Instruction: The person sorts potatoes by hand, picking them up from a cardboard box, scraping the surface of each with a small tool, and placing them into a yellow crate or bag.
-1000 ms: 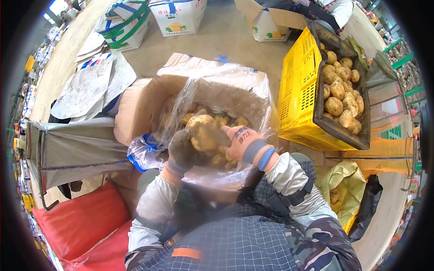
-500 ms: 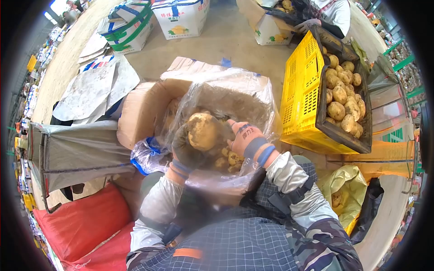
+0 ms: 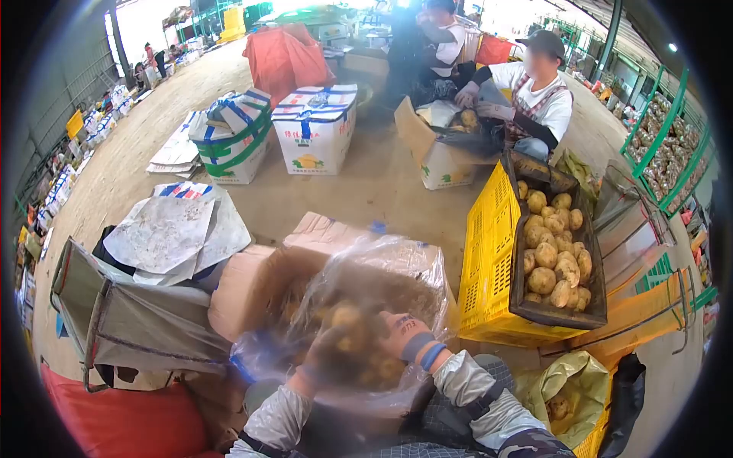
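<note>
My left hand [image 3: 327, 357], in a dirty glove and smeared by motion, is closed around a potato [image 3: 347, 319] over the open cardboard box [image 3: 248, 294]. To its right, my right hand [image 3: 403, 336], in a pinkish printed glove with a blue cuff, reaches in toward that potato. Its fingertips are blurred. A clear plastic liner [image 3: 412, 267] hangs over the box's walls, with more potatoes [image 3: 385, 370] blurred beneath my hands.
A yellow crate [image 3: 489, 259] of potatoes stands at right, an olive sack [image 3: 576, 385] below it. Left are flattened cardboard sheets [image 3: 164, 233], a grey fabric stand [image 3: 153, 317] and a red sack [image 3: 130, 420]. Ahead, a person [image 3: 534, 95] handles potatoes at another box [image 3: 447, 164].
The view has tilted up, so the box and crate sit lower and more of the hall shows. My hands stay over the box; the left with the potato is now blurred.
</note>
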{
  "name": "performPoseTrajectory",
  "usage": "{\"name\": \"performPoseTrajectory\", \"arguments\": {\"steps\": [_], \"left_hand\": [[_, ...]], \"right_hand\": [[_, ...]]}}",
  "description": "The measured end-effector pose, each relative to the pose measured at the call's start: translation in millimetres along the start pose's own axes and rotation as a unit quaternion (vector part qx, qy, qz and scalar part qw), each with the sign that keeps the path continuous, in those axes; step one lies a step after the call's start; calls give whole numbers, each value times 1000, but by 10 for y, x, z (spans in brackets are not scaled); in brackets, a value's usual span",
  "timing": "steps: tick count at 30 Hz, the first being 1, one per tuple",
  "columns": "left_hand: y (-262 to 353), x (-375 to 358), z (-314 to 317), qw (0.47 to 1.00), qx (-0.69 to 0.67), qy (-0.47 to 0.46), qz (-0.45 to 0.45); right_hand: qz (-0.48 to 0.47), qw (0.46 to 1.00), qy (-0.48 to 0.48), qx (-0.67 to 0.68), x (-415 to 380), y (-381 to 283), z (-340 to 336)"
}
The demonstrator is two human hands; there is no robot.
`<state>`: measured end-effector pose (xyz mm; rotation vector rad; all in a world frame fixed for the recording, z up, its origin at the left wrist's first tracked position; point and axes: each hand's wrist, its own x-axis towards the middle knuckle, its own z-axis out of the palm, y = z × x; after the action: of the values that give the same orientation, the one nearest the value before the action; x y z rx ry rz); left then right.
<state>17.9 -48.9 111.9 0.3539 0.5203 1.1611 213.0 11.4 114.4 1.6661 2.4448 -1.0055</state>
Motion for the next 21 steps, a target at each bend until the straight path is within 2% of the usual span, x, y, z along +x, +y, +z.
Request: {"name": "performPoseTrajectory", "arguments": {"steps": [3,4,6,8,9,10,13,14,17,18,21], "left_hand": [[30,-25,23,1000,17,18,-14],[36,-15,52,999,42,10,13],[-16,82,-189,947,307,6,91],[-28,128,-280,906,397,-27,140],[-36,149,-326,882,439,-40,167],[-114,157,-357,932,333,-28,136],[-116,198,-512,781,558,-71,272],[-186,186,-498,921,365,-9,137],[-98,195,-431,866,471,-19,168],[-67,159,-321,937,335,-28,100],[-83,217,-349,886,439,-14,146]], "right_hand": [[-8,1000,-7,5,-11,0,36],[-6,1000,-14,8,-37,-45,2],[4,1000,-18,2,-92,-82,-72],[19,1000,-14,-13,-92,-88,-144],[3,999,28,-21,-44,-14,-44],[-11,998,63,-27,-21,69,96],[-18,1000,-2,-9,-30,39,64],[-16,1000,-6,6,-36,16,83],[-15,998,-45,-34,-94,-128,-25],[-12,998,-45,-34,-105,-146,-67],[7,998,-54,-33,-125,-182,-214]]}}
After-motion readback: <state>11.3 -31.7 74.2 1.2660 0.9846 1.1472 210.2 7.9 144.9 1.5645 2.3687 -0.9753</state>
